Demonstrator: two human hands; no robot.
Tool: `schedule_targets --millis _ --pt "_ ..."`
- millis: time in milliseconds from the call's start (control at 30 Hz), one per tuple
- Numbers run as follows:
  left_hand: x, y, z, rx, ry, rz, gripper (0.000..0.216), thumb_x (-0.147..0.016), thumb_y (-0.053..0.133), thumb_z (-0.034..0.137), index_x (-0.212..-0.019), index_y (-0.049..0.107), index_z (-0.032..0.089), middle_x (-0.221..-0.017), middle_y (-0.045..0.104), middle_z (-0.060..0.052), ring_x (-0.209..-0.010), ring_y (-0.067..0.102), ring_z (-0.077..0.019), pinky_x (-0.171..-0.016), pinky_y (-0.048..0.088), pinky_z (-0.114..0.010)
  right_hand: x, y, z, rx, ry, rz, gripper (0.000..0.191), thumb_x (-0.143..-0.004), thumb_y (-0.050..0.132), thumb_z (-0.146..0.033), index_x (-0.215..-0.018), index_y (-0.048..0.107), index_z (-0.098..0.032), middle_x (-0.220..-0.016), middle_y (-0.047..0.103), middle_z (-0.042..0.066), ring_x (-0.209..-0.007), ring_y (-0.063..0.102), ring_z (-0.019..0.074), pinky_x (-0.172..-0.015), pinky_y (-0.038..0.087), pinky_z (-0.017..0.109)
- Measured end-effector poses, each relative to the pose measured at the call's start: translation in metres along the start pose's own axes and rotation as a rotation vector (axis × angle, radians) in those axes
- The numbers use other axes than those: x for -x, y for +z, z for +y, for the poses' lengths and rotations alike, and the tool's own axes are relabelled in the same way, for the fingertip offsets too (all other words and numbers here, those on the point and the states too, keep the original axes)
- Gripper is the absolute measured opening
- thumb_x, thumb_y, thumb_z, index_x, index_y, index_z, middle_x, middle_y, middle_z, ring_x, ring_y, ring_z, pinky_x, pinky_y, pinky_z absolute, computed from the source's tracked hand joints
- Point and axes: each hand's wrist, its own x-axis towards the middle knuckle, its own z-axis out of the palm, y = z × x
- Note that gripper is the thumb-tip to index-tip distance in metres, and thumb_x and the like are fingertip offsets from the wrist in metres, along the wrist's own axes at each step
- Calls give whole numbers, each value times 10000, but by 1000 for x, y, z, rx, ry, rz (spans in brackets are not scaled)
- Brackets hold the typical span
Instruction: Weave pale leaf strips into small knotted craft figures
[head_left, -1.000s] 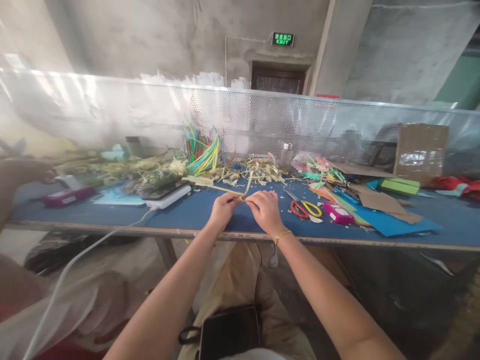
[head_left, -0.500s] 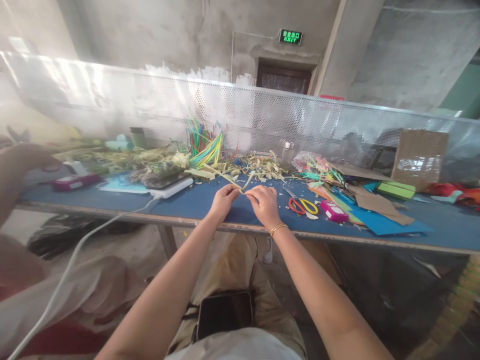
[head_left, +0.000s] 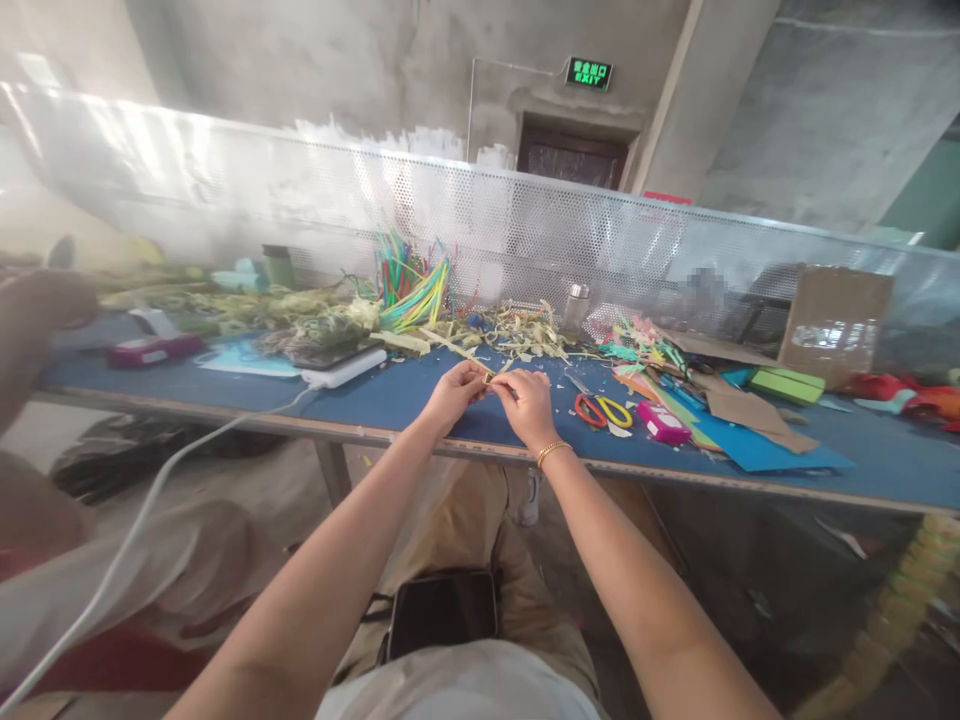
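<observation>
Together, left hand point(head_left: 455, 396) and right hand point(head_left: 528, 405) angled inward over blue table point(head_left: 390, 405), each grip pinching pale strip point(head_left: 454, 347), apparently folded.

A gold bracelet point(head_left: 553, 453), pale top point(head_left: 465, 690) and tan trousers point(head_left: 465, 515) are worn.

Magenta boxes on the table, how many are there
2: one magenta box just right of the scissors, another magenta box left of the light-blue sheet. More may be hidden.

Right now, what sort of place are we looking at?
Probably a craft workshop: scissors, a bundle of coloured strands and pale scraps share a long blue table.
</observation>
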Motion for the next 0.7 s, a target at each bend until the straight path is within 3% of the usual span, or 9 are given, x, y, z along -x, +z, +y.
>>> schedule_targets --millis 233,367,600,700 --pt "-1 -4 -3 67 12 15 317 -630 776 323 -876 643 172 -721 613 13 -597 488 -86 -575 359 -225 -3 5 5 -76 81 84 128 -894 592 -312 -959 625 -206 -874 721 28 -830 633 181 -879 343 336" --pt "-3 -7 -3 22 1 65 274 -627 775 350 -790 669 158 -674 579 10 -565 431 -84 -547 330 -236 -5 5 4 -66 67 52 114 -906 572 -311 -919 633 -215 -866 709 27 -808 622 180 -863 355 339" --pt "-3 -11 -2 131 1 147 266 -614 780 359 -721 634 164 -616 545 23 -539 447 -75 -531 338 -216 -5 9 -9 36 7 55 111 -926 532 -277 -886 626 -232 -1077 681 58 -1031 582 212 -905 336 360" --pt "-3 -12 -1 176 -6 152 269 -610 790 350 -724 635 163 -619 549 22 -554 465 -74 -549 362 -209 -4 11 -14 58 -10 65 122 -940 505 -266 -886 608 -231 -1066 687 56 -1018 587 207 -912 323 361"
